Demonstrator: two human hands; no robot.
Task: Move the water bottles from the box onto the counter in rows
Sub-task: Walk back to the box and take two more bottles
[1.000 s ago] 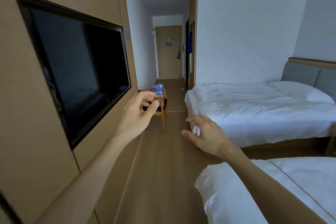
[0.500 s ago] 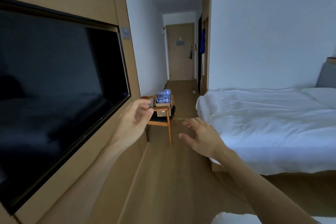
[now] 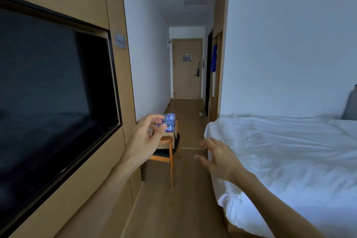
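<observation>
A cardboard box (image 3: 167,142) holding a shrink-wrapped pack of water bottles (image 3: 170,121) stands on a wooden chair (image 3: 166,157) ahead of me, by the left wall. My left hand (image 3: 145,138) is raised in front of it, empty, fingers curled and apart, and covers part of the pack. My right hand (image 3: 219,158) is stretched forward at the bed's corner, fingers spread, holding nothing. Both hands are well short of the box. No counter is in view.
A wall-mounted television (image 3: 52,94) fills the wood panel on the left. A white bed (image 3: 289,152) takes up the right side. A strip of wooden floor (image 3: 185,199) runs between them past the chair to a door (image 3: 187,69) at the corridor's end.
I have moved forward along the aisle; the chair and box look larger and closer. The near bed has dropped out of view. Both hands stay raised and empty.
</observation>
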